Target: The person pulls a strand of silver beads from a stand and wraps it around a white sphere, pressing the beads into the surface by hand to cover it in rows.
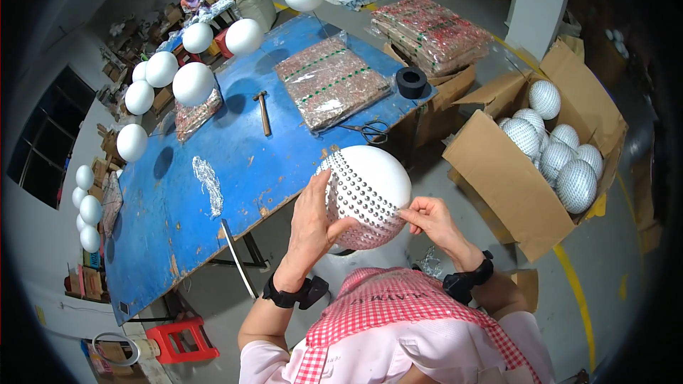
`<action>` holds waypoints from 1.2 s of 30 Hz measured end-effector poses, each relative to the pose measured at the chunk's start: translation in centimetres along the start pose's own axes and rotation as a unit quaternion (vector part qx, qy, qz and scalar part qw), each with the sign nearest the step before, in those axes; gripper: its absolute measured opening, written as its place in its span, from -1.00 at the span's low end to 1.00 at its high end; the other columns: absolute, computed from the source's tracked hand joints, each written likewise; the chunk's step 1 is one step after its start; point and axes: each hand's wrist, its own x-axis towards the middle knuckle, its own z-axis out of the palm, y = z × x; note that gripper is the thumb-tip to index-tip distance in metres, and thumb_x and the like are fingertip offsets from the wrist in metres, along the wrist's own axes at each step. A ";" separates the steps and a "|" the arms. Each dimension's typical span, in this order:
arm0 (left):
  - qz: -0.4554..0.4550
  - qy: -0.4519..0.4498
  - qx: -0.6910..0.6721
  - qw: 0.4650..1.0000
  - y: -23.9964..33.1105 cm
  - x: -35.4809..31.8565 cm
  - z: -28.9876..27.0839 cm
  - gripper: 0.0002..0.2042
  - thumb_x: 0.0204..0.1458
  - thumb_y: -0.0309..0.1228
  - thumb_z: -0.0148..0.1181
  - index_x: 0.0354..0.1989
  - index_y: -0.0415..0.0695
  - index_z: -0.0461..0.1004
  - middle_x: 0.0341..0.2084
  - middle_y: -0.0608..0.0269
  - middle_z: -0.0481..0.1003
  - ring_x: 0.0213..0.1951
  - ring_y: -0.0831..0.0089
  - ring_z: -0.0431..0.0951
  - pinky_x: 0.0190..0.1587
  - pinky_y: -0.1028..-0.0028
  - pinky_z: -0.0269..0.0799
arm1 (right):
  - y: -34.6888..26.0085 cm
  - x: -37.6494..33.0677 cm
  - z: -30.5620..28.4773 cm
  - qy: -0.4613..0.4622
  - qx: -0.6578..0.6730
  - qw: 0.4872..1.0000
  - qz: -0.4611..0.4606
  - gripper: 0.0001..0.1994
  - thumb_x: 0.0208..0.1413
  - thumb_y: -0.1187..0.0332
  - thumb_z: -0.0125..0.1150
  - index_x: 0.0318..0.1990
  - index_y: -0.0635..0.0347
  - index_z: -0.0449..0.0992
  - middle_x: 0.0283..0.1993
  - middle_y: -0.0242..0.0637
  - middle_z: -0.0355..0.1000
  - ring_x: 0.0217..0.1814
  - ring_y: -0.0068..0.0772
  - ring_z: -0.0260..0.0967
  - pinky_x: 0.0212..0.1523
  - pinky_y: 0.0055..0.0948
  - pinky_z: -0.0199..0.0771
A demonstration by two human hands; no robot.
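Fingers of the left hand [311, 213] spread wide on the studded white ball [373, 185]; the right hand [435, 222] pinches narrowly at its right side. Both hands flank it near the blue desk [167, 217].

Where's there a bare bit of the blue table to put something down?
The blue table is bare between the hammer and the silver strand, and left of that strand toward the white balls. It's crowded at the right corner: a clear-wrapped pack, scissors and a black roll lie close together.

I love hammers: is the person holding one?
No, the hammer lies on the table, while the left hand and right hand touch the white ball.
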 end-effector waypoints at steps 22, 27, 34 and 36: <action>-0.074 -0.022 -0.058 0.995 -1.8 0.3 0.9 0.03 -0.26 -0.03 0.49 0.36 -0.23 0.04 0.22 -0.17 0.24 0.28 -0.07 0.21 0.29 0.11 0.14 | -0.7 0.0 -0.7 -0.010 0.004 1.000 -0.001 -0.77 0.17 0.26 0.27 -0.45 0.17 0.48 -0.61 -0.50 0.37 -0.57 -0.74 0.28 -0.55 -0.69 0.24; -0.134 -0.023 -0.128 0.982 -1.4 0.5 0.7 -0.03 -0.23 -0.07 0.49 0.34 -0.22 0.09 0.24 -0.19 0.22 0.28 -0.06 0.21 0.29 0.12 0.15 | -0.8 -0.1 -0.6 -0.010 0.006 1.000 0.001 -0.76 0.16 0.25 0.28 -0.46 0.17 0.47 -0.61 -0.50 0.37 -0.57 -0.73 0.28 -0.55 -0.68 0.23; -0.096 0.014 -0.011 0.995 -1.1 0.3 0.5 -0.13 -0.17 -0.13 0.47 0.32 -0.15 0.16 0.15 -0.16 0.29 0.22 -0.02 0.28 0.23 0.15 0.24 | 0.9 1.5 -1.5 0.015 -0.008 1.000 -0.010 -0.76 0.15 0.26 0.30 -0.47 0.17 0.47 -0.60 -0.50 0.36 -0.57 -0.73 0.28 -0.55 -0.69 0.24; -0.117 0.008 -0.034 0.992 -1.2 0.5 0.3 -0.21 -0.10 -0.15 0.42 0.30 -0.13 0.19 0.09 -0.14 0.33 0.17 0.00 0.33 0.16 0.16 0.29 | 1.0 1.6 -1.6 0.018 -0.007 1.000 -0.017 -0.76 0.14 0.26 0.30 -0.47 0.17 0.47 -0.60 -0.51 0.36 -0.57 -0.73 0.28 -0.55 -0.69 0.24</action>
